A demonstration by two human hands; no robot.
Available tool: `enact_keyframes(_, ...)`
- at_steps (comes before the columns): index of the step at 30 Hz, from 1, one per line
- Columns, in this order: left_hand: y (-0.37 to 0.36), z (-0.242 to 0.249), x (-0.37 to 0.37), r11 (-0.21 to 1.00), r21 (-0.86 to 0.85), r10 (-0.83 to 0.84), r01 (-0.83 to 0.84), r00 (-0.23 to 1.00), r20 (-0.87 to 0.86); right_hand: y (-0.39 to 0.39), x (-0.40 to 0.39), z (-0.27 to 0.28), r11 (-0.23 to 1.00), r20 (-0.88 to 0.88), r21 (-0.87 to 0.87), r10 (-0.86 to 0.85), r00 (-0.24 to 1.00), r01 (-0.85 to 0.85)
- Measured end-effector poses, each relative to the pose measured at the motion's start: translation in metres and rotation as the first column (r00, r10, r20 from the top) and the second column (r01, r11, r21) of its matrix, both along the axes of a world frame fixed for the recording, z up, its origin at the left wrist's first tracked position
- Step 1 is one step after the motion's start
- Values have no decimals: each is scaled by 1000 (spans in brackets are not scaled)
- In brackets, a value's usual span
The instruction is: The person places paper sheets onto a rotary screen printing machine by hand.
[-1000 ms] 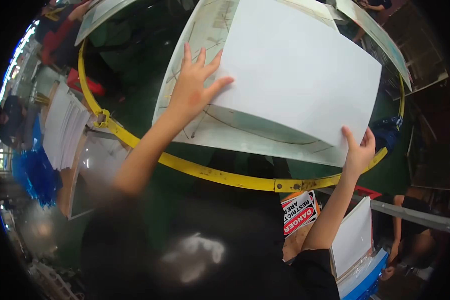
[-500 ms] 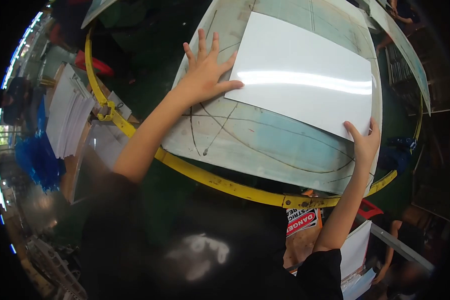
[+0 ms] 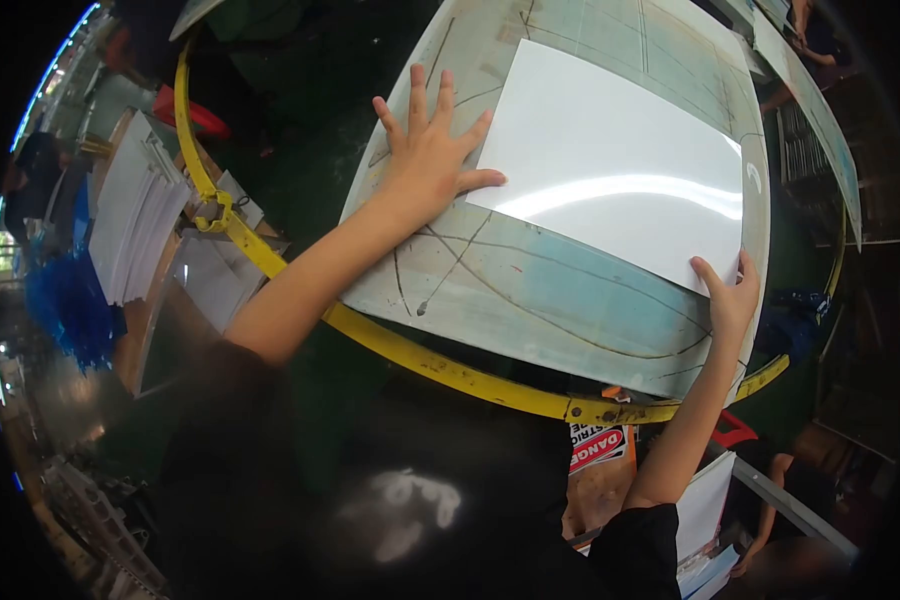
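Left hand: the left hand is wide open, its fingers splayed over the left side of the board and its thumb reaching to the near left part of the white sheet; it is not closed around anything, and whether the palm touches the board cannot be told.
Right hand: the right hand is partly open at the sheet's near right corner, thumb at the near edge and fingers by the right edge; how firmly it grips cannot be told.
White sheet: the white sheet lies over the board, slanting from far left to near right, with a bright curved band of glare across its near part.
Board: the pale board has rounded corners, dark curved and crossing lines, and bluish patches on the near side.
Rail: a curved yellow rail passes on the near side of the board and round to the left.
Left side: a stack of white sheets, with blue plastic strips to its left.
Near right: a red-and-white DANGER sign, partly hidden, is beyond the near side of the rail; a co-worker's arm shows farther right.
Far right: another panel stands out beyond the board.
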State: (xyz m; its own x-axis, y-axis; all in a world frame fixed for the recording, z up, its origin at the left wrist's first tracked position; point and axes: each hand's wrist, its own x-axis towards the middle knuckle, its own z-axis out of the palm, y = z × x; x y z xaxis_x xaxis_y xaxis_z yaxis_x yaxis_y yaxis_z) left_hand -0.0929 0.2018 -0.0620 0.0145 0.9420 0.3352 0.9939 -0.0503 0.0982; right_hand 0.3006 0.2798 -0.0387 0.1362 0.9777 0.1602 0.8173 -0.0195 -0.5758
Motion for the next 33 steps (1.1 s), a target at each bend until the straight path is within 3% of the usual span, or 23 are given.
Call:
enact_keyframes(31,-1,20,10,997,-69,37,-45,993,-111,2,-2,1,998,214,-58,36,976,-24)
enact_keyframes(33,1,21,11,995,-81,40,-51,991,-129,-1,-4,-2,995,318,85,16,948,-46)
